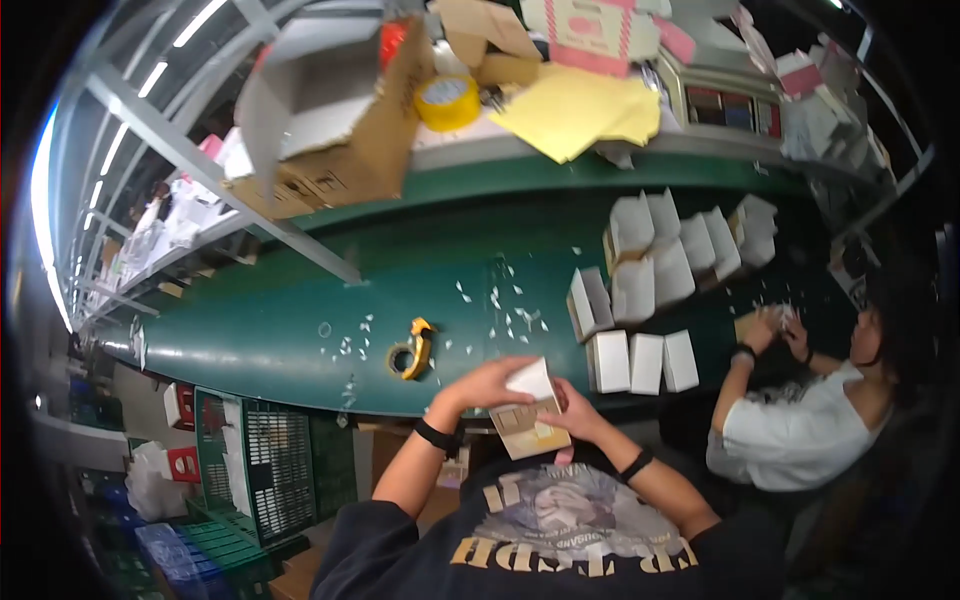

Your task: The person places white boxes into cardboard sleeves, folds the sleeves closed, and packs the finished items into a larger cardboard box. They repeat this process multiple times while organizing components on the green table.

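Carton (pixel 527 418) sits clamped between left hand (pixel 487 385) and right hand (pixel 578 413); best to square each flap near belt (pixel 300 330) before pressing.

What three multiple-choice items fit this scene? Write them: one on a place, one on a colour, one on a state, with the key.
1. Where does the tape dispenser lie?
A. on the green belt, left of the person's hands
B. on the upper shelf
C. in the co-worker's lap

2. What colour are the loose sheets on the upper shelf?
A. blue
B. yellow
C. black

3. How is the small carton held?
A. lying untouched on the belt
B. between the left hand and right hand
C. by the co-worker

Key: 1 A, it rests on the belt among paper scraps; 2 B, the sheets are plainly yellow; 3 B, both hands grip it above the belt's near edge.
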`<state>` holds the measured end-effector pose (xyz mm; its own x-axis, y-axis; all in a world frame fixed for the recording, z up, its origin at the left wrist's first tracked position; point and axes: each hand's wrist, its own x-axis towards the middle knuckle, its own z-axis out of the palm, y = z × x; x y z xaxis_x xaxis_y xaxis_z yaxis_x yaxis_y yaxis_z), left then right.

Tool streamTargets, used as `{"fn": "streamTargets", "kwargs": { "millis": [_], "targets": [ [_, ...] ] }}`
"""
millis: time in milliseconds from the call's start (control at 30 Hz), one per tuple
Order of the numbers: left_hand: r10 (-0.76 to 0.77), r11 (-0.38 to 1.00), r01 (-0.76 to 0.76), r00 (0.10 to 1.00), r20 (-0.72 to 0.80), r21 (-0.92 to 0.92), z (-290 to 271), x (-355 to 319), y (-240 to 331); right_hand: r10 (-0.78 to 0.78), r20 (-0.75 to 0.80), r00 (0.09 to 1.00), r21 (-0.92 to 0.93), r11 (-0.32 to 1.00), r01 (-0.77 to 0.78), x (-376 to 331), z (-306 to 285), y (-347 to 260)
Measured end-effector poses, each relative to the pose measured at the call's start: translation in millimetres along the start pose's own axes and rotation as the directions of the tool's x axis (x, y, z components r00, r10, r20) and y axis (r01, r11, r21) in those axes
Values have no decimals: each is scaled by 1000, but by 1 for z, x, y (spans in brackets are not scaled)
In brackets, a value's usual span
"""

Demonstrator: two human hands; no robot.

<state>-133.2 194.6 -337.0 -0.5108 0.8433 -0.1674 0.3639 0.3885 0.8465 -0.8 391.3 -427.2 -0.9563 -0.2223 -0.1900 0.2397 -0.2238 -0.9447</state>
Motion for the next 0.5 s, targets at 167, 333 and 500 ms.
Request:
{"fn": "streamTargets", "kwargs": {
  "millis": [167,333,500],
  "targets": [
    [18,999,-15,996,82,-36,-11,11,19,70,-54,996,70,995,-66,-14,-10,-13],
    [31,998,-22,990,139,-65,4,13,8,48,-51,998,-24,999,-49,-25,-5,-7],
    [-75,996,80,984,159,-24,-4,7,-9,-56,-186,981,-424,905,-29,-36,-17,-8]
  ]
}}
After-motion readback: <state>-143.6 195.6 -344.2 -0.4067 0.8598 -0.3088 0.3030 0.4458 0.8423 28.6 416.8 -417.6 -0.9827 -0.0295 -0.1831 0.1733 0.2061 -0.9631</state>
